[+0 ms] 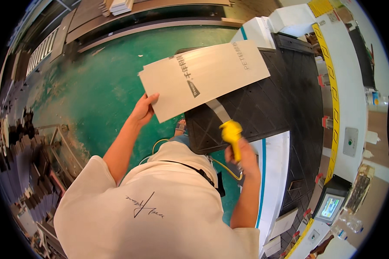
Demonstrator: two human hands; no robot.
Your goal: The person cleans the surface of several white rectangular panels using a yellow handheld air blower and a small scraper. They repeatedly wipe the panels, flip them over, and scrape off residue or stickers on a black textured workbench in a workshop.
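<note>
A pale, flat rectangular panel [216,73] with dark print lies tilted over the black ribbed work surface [255,108]. My left hand [145,108] is closed on its near left corner, thumb on top. A stepped edge at its far left corner hints at a second panel beneath; I cannot tell for sure. My right hand [243,156] grips a yellow air blow gun [232,134] by its handle. Its grey nozzle looks smeared by motion and points at the panel's near edge. A yellow hose [229,169] loops below my right hand.
A white machine with a yellow-marked rail [331,103] and red clamps runs along the right, with a small screen [330,208] on it. Stacked boards [28,172] stand at left. A long brown table [151,15] lies across the back. The floor [86,90] is green.
</note>
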